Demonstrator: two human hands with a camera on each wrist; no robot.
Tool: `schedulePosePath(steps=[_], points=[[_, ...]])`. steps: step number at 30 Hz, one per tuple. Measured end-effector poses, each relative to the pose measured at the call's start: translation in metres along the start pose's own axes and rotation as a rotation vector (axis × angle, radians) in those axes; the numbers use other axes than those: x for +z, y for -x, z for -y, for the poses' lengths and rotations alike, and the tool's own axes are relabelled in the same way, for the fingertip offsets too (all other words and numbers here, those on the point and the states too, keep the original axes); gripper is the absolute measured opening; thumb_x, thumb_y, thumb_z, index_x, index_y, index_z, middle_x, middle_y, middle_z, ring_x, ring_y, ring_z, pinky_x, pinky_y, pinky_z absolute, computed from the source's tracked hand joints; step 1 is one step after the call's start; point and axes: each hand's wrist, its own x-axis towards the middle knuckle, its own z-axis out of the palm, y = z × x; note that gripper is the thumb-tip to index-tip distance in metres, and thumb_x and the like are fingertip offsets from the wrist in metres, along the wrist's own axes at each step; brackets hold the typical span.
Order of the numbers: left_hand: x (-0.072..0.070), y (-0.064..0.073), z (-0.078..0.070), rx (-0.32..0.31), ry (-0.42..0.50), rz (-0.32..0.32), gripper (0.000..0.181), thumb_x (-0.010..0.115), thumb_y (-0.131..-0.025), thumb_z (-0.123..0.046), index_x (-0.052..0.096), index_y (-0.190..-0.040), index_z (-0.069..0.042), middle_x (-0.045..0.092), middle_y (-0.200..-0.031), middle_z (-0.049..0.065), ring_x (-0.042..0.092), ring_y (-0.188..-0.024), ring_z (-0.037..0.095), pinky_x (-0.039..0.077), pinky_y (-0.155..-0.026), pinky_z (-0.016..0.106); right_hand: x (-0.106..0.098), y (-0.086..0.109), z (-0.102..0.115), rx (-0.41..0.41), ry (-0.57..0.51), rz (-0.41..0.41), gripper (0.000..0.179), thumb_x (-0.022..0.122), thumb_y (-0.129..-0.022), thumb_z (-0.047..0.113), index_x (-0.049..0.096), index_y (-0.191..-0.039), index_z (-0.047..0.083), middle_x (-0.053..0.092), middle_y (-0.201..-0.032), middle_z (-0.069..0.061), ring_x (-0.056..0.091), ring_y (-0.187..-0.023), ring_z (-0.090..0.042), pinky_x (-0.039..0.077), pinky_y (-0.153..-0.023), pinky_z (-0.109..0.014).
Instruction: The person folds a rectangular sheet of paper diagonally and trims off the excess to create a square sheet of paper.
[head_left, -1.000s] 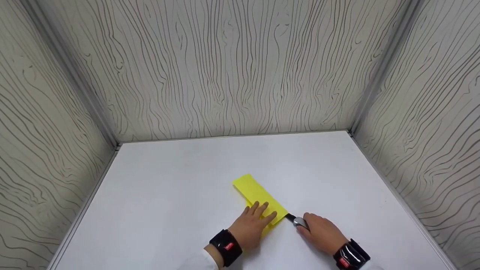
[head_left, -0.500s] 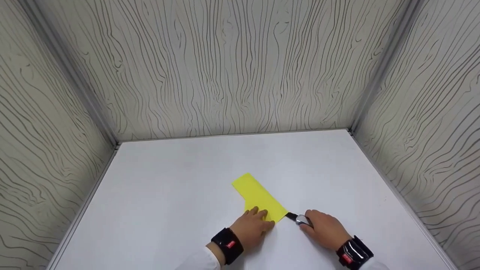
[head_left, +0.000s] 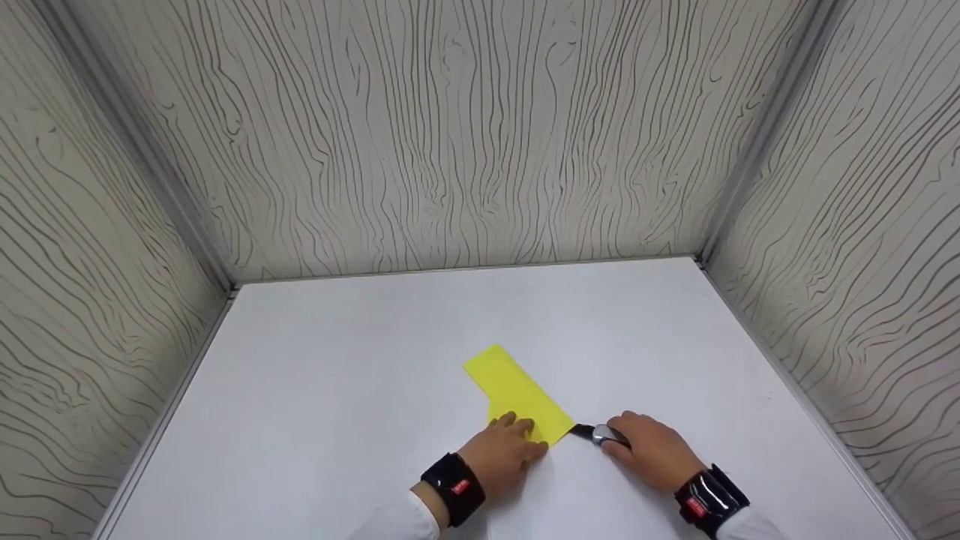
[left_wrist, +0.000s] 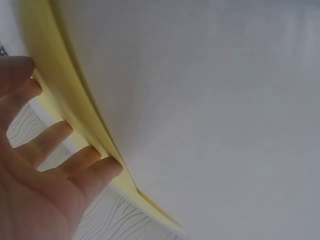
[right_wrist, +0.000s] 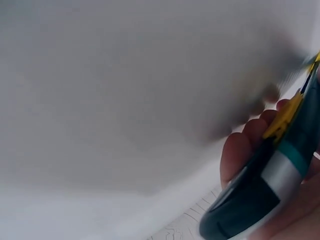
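Observation:
A folded yellow sheet of paper (head_left: 517, 390) lies slantwise on the white table in the head view. My left hand (head_left: 501, 459) presses on its near part with spread fingers, covering that part. In the left wrist view those fingertips (left_wrist: 112, 167) rest along the paper (left_wrist: 75, 107). To the right, my right hand (head_left: 654, 451) grips a utility knife (head_left: 603, 434) with a dark and silver body. Its dark front end meets the paper's right corner; whether it lies inside the fold cannot be told. The right wrist view shows the knife's handle (right_wrist: 285, 167), with yellow parts, in my fingers.
The white tabletop (head_left: 337, 375) spreads around the hands. Wood-grain panels (head_left: 450, 135) stand at the back and on both sides, joined by grey corner posts (head_left: 739, 187). Both wrists carry black bands (head_left: 454, 489).
The paper's raised near edge has come down and lies flatter. My left fingers have drawn back toward me and lie closer together. My right hand with the utility knife has shifted slightly right and away.

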Motion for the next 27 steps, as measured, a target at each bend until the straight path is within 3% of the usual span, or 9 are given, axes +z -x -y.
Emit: schedulePosePath(steps=[4, 15, 21, 27], points=[[-0.001, 0.002, 0.002, -0.003, -0.001, -0.006, 0.038, 0.065, -0.108, -0.021, 0.073, -0.138, -0.044, 0.061, -0.155, 0.002, 0.055, -0.148, 0.037, 0.052, -0.118, 0.053, 0.001, 0.0, 0.001, -0.037, 0.018, -0.018, 0.025, 0.078, -0.1, 0.037, 0.076, -0.116, 0.018, 0.057, -0.09, 0.012, 0.046, -0.079, -0.006, 0.044, -0.069, -0.028], [-0.006, 0.007, 0.011, 0.042, 0.006, 0.029, 0.037, 0.065, -0.109, -0.021, 0.074, -0.139, -0.041, 0.061, -0.158, 0.001, 0.055, -0.148, 0.037, 0.052, -0.119, 0.05, 0.004, 0.001, 0.001, -0.087, 0.015, -0.008, 0.031, 0.076, -0.101, 0.04, 0.076, -0.12, 0.016, 0.059, -0.095, 0.013, 0.049, -0.085, -0.006, 0.048, -0.073, -0.029], [-0.004, 0.006, 0.012, 0.046, 0.013, 0.026, 0.038, 0.064, -0.109, -0.022, 0.073, -0.14, -0.042, 0.06, -0.158, 0.001, 0.055, -0.149, 0.036, 0.051, -0.119, 0.049, 0.002, 0.003, -0.003, -0.066, 0.012, -0.008, 0.029, 0.077, -0.1, 0.036, 0.076, -0.122, 0.016, 0.063, -0.099, 0.012, 0.054, -0.09, -0.006, 0.053, -0.079, -0.032], [-0.003, 0.006, 0.012, 0.046, 0.01, 0.011, 0.036, 0.065, -0.109, -0.022, 0.074, -0.138, -0.042, 0.061, -0.158, 0.0, 0.055, -0.148, 0.036, 0.052, -0.119, 0.049, 0.001, 0.001, -0.003, -0.089, 0.012, -0.001, 0.031, 0.076, -0.101, 0.039, 0.076, -0.122, 0.015, 0.061, -0.098, 0.013, 0.052, -0.088, -0.006, 0.051, -0.077, -0.031]])
